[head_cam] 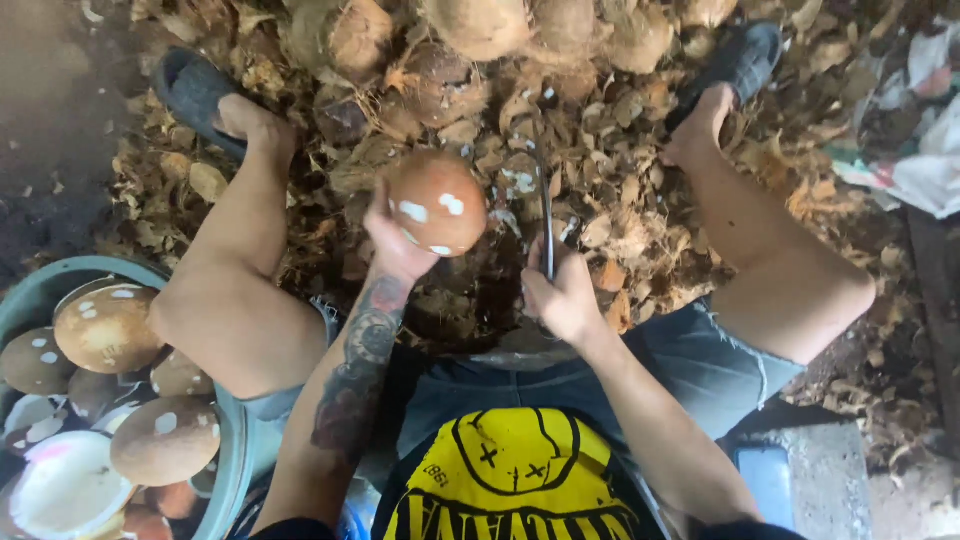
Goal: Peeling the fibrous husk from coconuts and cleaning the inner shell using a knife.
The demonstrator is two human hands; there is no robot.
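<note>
Looking straight down between the knees here. The left hand (395,240) is cupped under a round, reddish-brown peeled coconut with a few white nicks (437,202), fingers wrapped around its lower left side, so it's held up off the litter, not resting on anything. The right hand (565,298) is closed in a fist around the handle of a long, thin dark metal blade (544,205).

The relation that matters: the coconut sits at about 10 o'clock from the right fist, and the blade's long axis runs nearly straight toward 12 o'clock, tip pointing away from the body. The blade passes just beside the coconut's right flank, at its 3 o'clock; I can't tell if the edge is touching or there's a small gap. The left hand is obviously the nearer one, being right on the nut.

Containers: a round teal plastic basin (236,452) at 8 o'clock from the hands, just outside the left knee, holds several more peeled brown coconuts (106,327), some showing white flesh. Up at 12 o'clock is a heap of unpeeled husky coconuts (480,25), on a floor covered with dry brown husk shavings (640,215).
</note>
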